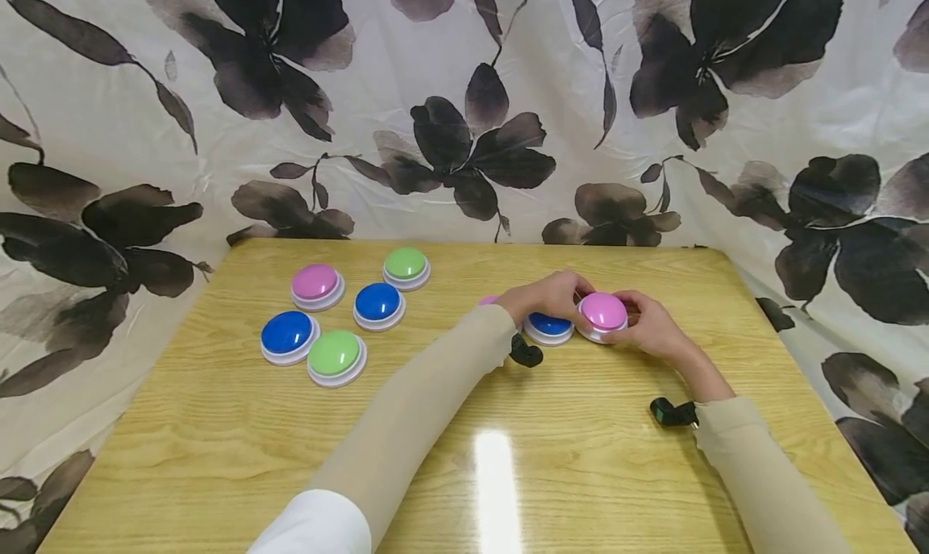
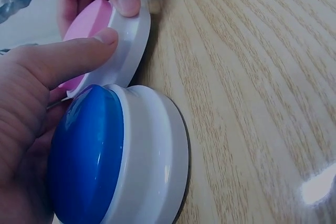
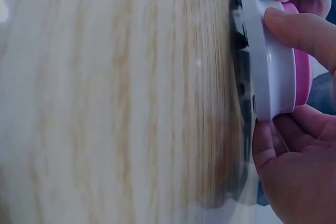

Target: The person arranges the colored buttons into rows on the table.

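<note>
A pink dome push button on a white round base (image 1: 603, 310) is between both hands at the right of the table. My right hand (image 1: 656, 328) grips its right side, thumb on the base and fingers round the far side. The left hand (image 1: 555, 293) pinches the other side, its thumb on the white base in the left wrist view. In the right wrist view the base (image 3: 270, 61) appears slightly raised off the wood. Close beside it, under the left hand, a blue push button (image 2: 86, 156) sits on the table. Another pink button (image 1: 489, 301) is mostly hidden behind the left wrist.
At the left of the wooden table (image 1: 218, 457) stand a pink button (image 1: 314, 282), two blue buttons (image 1: 378, 301) and two green buttons (image 1: 334, 354). A flower-patterned cloth (image 1: 464, 207) hangs behind the table. Small black devices (image 1: 671, 413) are on both wrists.
</note>
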### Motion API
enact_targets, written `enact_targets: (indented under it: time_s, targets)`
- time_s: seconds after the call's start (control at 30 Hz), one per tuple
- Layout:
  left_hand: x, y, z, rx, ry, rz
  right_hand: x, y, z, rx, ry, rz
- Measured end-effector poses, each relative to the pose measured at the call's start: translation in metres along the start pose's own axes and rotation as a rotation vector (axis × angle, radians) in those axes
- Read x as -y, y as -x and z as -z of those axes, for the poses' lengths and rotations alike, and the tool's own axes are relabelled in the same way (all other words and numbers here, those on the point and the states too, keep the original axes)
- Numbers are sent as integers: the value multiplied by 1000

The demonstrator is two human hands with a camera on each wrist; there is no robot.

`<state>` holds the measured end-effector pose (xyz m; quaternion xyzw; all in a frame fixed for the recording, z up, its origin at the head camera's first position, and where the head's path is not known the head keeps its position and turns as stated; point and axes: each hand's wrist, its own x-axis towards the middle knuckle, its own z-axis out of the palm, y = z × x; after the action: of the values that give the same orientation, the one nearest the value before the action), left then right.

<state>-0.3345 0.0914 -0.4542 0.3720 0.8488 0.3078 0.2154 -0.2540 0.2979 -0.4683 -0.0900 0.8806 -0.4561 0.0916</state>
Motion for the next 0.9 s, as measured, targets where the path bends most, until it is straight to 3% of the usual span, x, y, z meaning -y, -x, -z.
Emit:
enact_targets:
  time_s: [0.17,0.9]
  targets:
    - [1,-2,-4,21,-6,35,-5,2,-1,9,-18,-17]
    - [1,-3,-3,-11,-26,8,-4,2,-3,-41,-92,-45]
